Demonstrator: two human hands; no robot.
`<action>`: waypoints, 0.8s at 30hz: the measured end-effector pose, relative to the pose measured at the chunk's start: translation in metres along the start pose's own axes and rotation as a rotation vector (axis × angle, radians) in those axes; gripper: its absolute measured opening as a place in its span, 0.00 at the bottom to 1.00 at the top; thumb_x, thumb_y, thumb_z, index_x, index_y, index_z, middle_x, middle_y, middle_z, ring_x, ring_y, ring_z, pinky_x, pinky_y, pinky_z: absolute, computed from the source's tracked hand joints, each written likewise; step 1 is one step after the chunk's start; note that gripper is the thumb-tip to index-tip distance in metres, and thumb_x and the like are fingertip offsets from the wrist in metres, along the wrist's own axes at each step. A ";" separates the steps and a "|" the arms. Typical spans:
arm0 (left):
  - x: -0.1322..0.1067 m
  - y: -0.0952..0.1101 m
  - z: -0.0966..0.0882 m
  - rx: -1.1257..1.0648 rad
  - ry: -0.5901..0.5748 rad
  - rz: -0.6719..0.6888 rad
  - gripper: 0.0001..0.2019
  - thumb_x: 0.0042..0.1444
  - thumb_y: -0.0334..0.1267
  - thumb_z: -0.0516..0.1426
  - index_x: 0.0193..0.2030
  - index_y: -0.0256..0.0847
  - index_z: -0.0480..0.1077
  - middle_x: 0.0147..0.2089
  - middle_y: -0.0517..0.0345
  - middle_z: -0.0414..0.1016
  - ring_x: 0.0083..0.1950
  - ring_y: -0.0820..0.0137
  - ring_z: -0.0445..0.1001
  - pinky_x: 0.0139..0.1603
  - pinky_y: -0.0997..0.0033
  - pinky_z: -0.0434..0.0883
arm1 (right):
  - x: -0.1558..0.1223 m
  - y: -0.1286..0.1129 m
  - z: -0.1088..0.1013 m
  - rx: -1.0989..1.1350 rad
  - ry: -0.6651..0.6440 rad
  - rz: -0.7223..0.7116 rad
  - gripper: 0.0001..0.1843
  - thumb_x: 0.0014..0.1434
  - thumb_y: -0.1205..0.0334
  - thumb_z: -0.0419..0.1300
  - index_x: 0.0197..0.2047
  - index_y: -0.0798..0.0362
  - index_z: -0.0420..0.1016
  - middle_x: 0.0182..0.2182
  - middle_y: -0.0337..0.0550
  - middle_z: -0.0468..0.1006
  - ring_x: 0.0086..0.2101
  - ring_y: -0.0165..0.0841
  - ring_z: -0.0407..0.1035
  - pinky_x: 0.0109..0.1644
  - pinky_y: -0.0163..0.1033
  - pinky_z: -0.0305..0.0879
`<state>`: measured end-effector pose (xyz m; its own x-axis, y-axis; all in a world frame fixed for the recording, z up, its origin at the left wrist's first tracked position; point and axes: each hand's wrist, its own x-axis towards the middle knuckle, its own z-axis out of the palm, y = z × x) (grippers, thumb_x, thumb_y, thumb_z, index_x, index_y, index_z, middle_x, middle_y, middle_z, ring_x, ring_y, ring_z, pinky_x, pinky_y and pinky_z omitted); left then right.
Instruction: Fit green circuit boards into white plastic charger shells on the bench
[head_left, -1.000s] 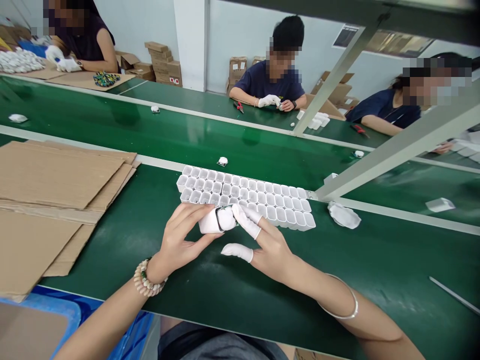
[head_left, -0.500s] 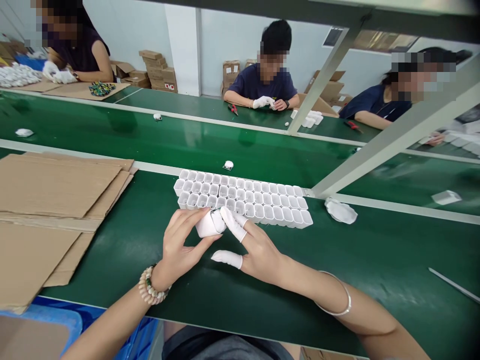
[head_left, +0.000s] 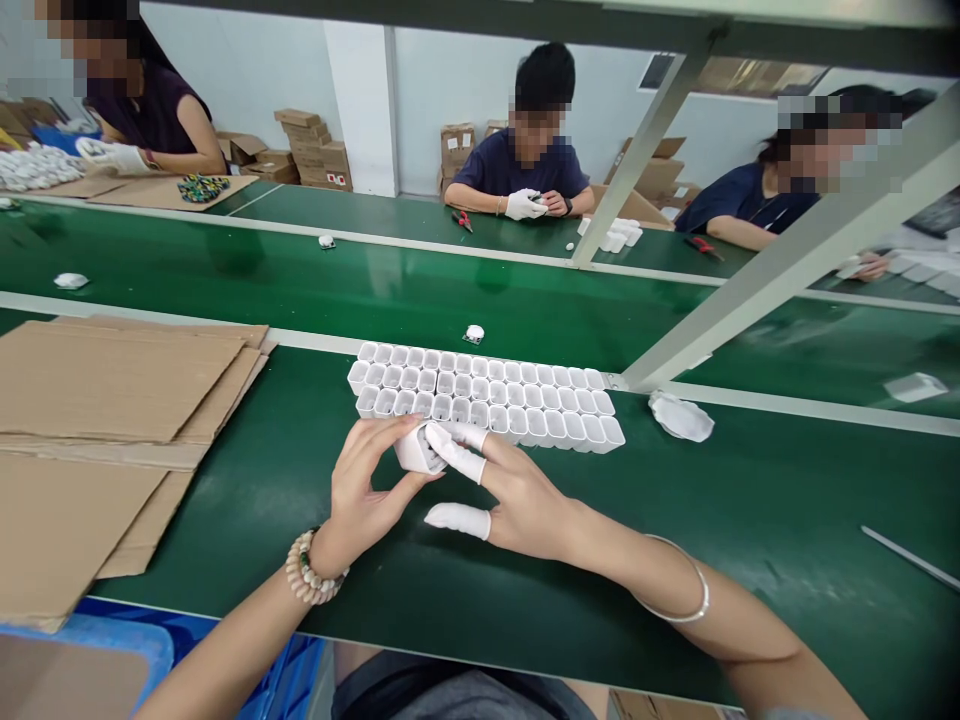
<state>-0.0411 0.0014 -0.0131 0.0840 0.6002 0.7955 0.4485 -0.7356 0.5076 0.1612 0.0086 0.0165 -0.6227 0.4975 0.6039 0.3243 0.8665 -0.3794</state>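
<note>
Head view: pinched between left hand (head_left: 360,495) and white-cotted right hand (head_left: 525,500), a small white plastic casing (head_left: 415,452) is held crosswise, at the near left edge of a white plastic cell tray (head_left: 525,400) on the green bench (head_left: 675,520).

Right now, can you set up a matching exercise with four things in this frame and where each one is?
Things:
1. white plastic housing
2. beaded bracelet
3. flattened cardboard
4. red-handled pliers

Places:
A. on the far bench, beside a co-worker's gloved hand
B. on the left wrist
C. held in the left hand, the right hand touching it with capped fingers
D. left of the white cell tray

Pairs: 1-C, 2-B, 3-D, 4-A
</note>
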 end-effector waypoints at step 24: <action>0.001 -0.010 -0.004 0.013 -0.004 0.037 0.26 0.53 0.31 0.67 0.58 0.48 0.70 0.53 0.51 0.79 0.54 0.58 0.76 0.55 0.51 0.75 | 0.002 -0.016 -0.009 -0.013 -0.016 0.010 0.31 0.64 0.59 0.63 0.66 0.48 0.58 0.65 0.60 0.59 0.66 0.50 0.58 0.63 0.60 0.67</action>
<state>-0.0491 0.0078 -0.0157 0.1040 0.5738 0.8123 0.4567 -0.7531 0.4735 0.1613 -0.0038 0.0297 -0.6311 0.5051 0.5888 0.3393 0.8623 -0.3760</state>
